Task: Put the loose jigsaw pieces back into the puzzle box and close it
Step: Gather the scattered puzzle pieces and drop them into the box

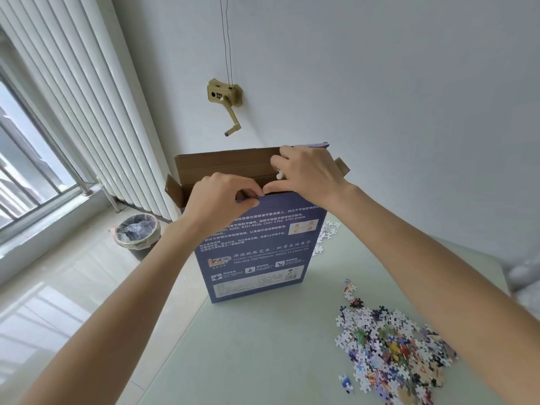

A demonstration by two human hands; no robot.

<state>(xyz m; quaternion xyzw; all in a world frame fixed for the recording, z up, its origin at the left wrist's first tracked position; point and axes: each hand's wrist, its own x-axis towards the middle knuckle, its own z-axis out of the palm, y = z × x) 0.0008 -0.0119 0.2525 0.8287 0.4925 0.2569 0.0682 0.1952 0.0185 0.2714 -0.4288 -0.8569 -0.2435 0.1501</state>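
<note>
My left hand [217, 197] and right hand [306, 173] both pinch the front top edge of the upright blue cardboard puzzle box [260, 249] on the pale table [263, 346] (light, bendy board, best held at its rim), the flimsy multicoloured jigsaw pieces [391, 349] lying heaped beside it.

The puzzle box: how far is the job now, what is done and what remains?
Done: puzzle box stands upright on the table, top flaps open. In hand: left hand and right hand grip its top edge. Left: the big pile of jigsaw pieces and a few behind the box remain outside; closing comes after.
</note>
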